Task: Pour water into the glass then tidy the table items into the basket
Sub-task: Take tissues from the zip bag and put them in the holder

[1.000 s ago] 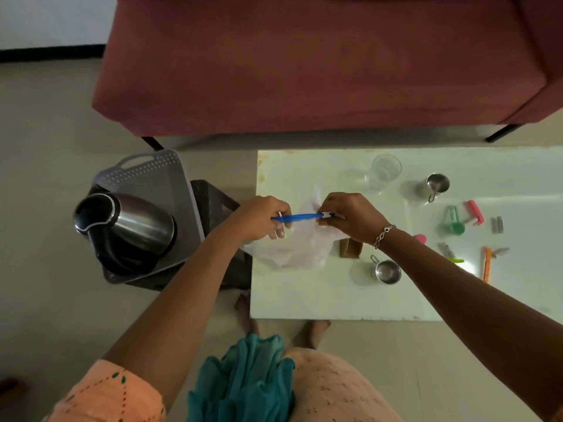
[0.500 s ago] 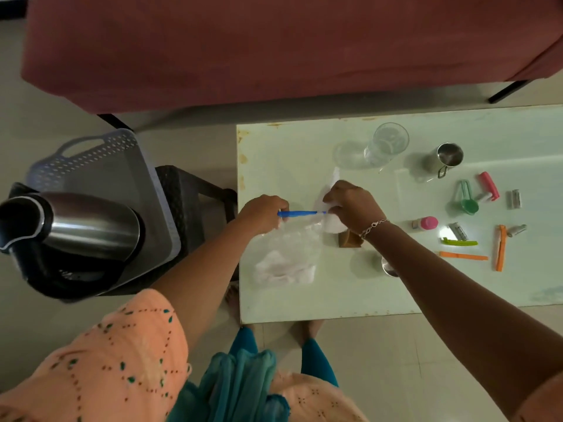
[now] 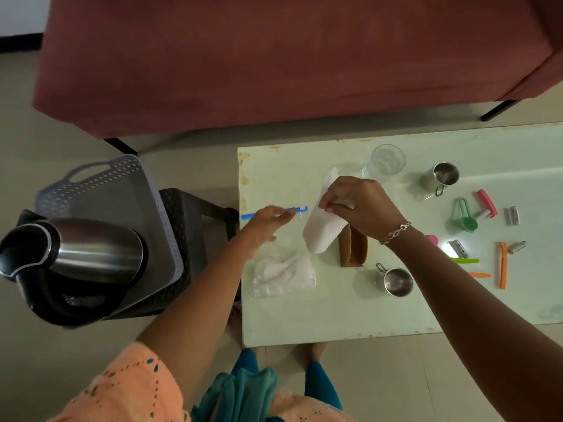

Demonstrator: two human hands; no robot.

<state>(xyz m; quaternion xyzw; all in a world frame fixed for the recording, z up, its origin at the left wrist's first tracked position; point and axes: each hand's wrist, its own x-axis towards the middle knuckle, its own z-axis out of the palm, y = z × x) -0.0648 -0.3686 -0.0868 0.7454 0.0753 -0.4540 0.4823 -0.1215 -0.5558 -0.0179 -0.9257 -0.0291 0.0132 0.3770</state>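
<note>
A plump white plastic pouch (image 3: 323,231) hangs tilted just above the pale green counter (image 3: 304,315), its top pinched in the fingers (image 3: 327,204) of the right hand (image 3: 359,205), while the left hand (image 3: 268,222) holds a slim blue plastic sealing clip (image 3: 248,215) beside it.

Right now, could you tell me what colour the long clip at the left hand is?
The clip is blue, clearest in the head view.

That kettle (image 3: 100,251) is brushed steel with glossy black plastic trim. The basket (image 3: 103,190) is perforated grey plastic, the bench (image 3: 304,318) top's glossy, the near cup (image 3: 397,281) is shiny metal, and the sofa (image 3: 274,56) is matt red cloth.
</note>
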